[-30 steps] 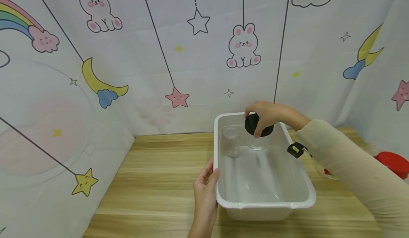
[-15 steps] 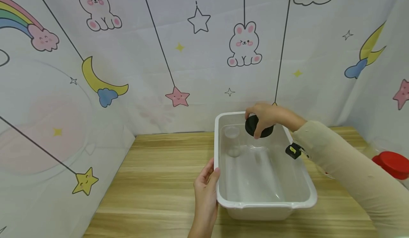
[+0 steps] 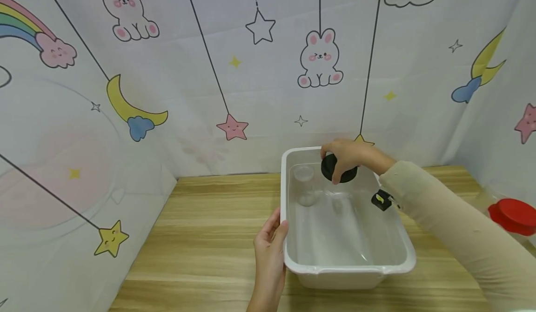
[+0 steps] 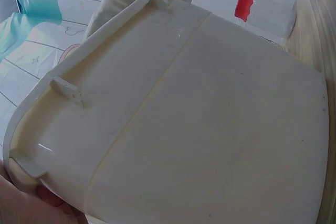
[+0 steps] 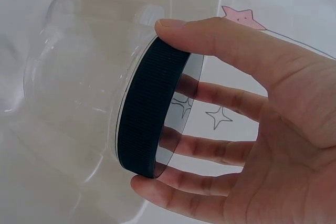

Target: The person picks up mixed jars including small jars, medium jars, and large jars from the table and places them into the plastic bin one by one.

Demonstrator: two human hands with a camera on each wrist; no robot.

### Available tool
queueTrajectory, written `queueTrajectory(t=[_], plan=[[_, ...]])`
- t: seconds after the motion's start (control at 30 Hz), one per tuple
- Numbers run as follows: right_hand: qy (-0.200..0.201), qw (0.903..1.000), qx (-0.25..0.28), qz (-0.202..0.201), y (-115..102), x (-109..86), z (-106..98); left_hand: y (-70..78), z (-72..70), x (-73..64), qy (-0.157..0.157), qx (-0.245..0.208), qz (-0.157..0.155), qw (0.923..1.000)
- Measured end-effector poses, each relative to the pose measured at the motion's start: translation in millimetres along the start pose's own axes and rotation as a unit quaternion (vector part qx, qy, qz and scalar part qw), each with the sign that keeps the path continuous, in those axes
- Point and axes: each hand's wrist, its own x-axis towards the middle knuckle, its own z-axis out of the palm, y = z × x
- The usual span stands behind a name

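A deep white plastic basin (image 3: 351, 269) stands on the wooden table. My left hand (image 3: 269, 249) grips its left rim, thumb on the edge and fingers along the outer wall. The left wrist view is filled by the basin's outer wall (image 4: 199, 114). At the basin's far end my right hand (image 3: 349, 156) holds the ribbed black lid (image 5: 149, 103) of a clear jar (image 5: 73, 87), thumb on one side and fingers spread round the other. In the head view the hand covers part of the lid. Beside it, against the left inner wall, is a clear cylindrical container (image 3: 304, 186).
A clear jar with a red lid (image 3: 514, 216) stands on the table to the right, partly behind the right sleeve (image 3: 444, 228). White curtains (image 3: 201, 93) with cartoon prints enclose the back and sides. Wooden tabletop (image 3: 209, 237) spreads left of the basin.
My right hand has sunk slightly into the basin with the black lid. The left hand has kept its hold on the rim, and the basin has hardly moved.
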Motion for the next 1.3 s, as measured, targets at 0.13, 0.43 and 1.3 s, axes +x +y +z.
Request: queueTrajectory(t=[0.13, 0.43, 1.3], plan=[[0.001, 1.0000, -0.004, 0.003, 0.5, 1.5, 4.1, 0.0, -0.7, -0.6, -0.001, 0.001, -0.001, 1.0000], [-0.001, 0.9996, -0.027, -0.001, 0.0, 2.4, 12.3, 1.5, -2.7, -1.1, 0.003, 0.004, -0.018, 0.9998], [0.020, 0.9982, -0.054, 0.019, -2.4, 6.7, 32.7, 3.9, -6.1, -4.9, -0.002, 0.001, -0.009, 1.0000]])
